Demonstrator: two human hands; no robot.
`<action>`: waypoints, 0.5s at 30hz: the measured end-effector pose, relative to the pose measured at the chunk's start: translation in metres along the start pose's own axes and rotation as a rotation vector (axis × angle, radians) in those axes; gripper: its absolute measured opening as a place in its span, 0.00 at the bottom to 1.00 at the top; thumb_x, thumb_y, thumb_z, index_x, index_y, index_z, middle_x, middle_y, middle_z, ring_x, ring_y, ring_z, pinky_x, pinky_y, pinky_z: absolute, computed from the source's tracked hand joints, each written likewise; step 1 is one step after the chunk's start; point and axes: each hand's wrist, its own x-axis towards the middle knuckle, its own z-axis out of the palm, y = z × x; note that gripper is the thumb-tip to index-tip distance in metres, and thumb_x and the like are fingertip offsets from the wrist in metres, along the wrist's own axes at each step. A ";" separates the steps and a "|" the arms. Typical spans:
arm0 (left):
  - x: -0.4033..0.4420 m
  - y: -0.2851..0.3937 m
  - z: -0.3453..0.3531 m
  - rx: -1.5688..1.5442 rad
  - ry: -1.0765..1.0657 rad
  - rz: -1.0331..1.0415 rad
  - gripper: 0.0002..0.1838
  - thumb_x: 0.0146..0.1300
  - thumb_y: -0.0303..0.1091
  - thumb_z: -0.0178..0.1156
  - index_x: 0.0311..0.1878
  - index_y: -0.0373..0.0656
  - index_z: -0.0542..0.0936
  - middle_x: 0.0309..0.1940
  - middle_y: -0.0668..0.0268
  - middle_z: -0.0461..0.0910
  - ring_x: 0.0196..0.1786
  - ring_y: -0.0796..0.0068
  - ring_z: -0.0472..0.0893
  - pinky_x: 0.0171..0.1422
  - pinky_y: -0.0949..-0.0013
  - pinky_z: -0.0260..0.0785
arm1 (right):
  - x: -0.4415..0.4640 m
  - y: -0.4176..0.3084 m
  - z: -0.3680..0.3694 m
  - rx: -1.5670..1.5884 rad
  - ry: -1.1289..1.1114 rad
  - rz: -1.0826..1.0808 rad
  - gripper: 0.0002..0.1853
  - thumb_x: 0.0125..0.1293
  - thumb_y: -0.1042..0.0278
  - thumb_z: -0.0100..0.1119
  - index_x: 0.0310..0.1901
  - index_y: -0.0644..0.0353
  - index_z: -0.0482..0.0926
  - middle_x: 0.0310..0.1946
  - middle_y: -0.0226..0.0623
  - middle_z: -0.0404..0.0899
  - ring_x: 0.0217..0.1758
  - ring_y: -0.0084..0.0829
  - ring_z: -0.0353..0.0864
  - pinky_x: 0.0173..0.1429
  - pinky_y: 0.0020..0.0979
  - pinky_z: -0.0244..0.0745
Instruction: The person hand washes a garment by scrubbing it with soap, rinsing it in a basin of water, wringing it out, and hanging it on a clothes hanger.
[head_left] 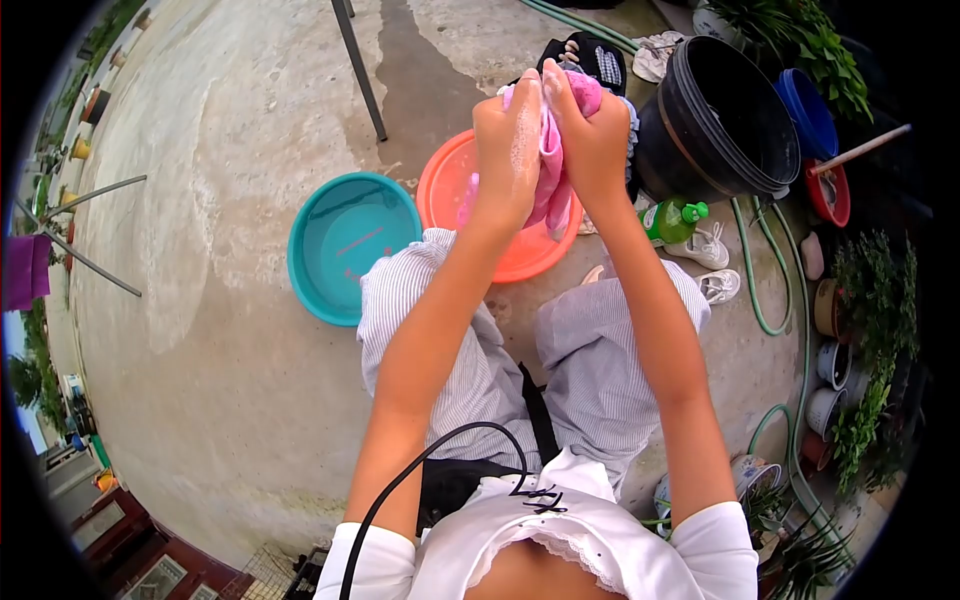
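Note:
Suds cover my left hand (508, 150), which is closed on a pink cloth (550, 175). My right hand (592, 140) grips the same cloth right beside it, with the thumbs close together. Part of the cloth bunches above the right fist and the rest hangs between and below the hands. Both hands are over an orange basin (520, 262), whose inside they partly hide. To its left stands a teal basin (355, 250) holding clear water. A green bottle (672, 221) is right of the orange basin.
A large black bucket (715, 120) stands at the upper right, near a blue bucket (806, 112) and a red container (828, 195). White shoes (718, 287) lie by the bottle. A green hose (765, 290) and potted plants line the right. A metal pole (360, 75) is ahead.

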 end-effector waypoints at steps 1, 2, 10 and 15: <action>-0.002 0.000 0.003 0.037 0.000 -0.051 0.17 0.64 0.42 0.46 0.26 0.39 0.71 0.21 0.76 0.66 0.25 0.88 0.62 0.28 0.79 0.56 | 0.005 0.004 -0.004 0.038 -0.022 0.063 0.19 0.60 0.62 0.54 0.18 0.67 0.72 0.08 0.31 0.66 0.14 0.17 0.57 0.19 0.27 0.55; -0.003 -0.001 0.006 0.073 -0.001 -0.103 0.17 0.64 0.42 0.46 0.27 0.39 0.71 0.21 0.76 0.66 0.25 0.88 0.62 0.28 0.79 0.57 | 0.005 0.005 -0.004 0.045 0.001 0.049 0.19 0.60 0.62 0.54 0.18 0.67 0.72 0.08 0.31 0.66 0.14 0.17 0.57 0.19 0.27 0.55; 0.016 0.002 -0.007 -0.072 0.132 -0.069 0.19 0.62 0.40 0.47 0.17 0.43 0.65 0.15 0.77 0.61 0.19 0.87 0.58 0.21 0.76 0.50 | -0.024 -0.011 0.009 -0.143 -0.050 -0.234 0.17 0.54 0.63 0.58 0.14 0.64 0.72 0.08 0.40 0.67 0.09 0.35 0.65 0.17 0.32 0.58; 0.007 0.002 -0.006 -0.001 -0.010 0.085 0.16 0.62 0.42 0.49 0.23 0.42 0.69 0.19 0.77 0.63 0.23 0.88 0.60 0.25 0.78 0.54 | -0.012 -0.003 0.007 -0.042 0.008 -0.095 0.18 0.56 0.64 0.57 0.14 0.66 0.71 0.07 0.38 0.65 0.09 0.26 0.60 0.17 0.30 0.56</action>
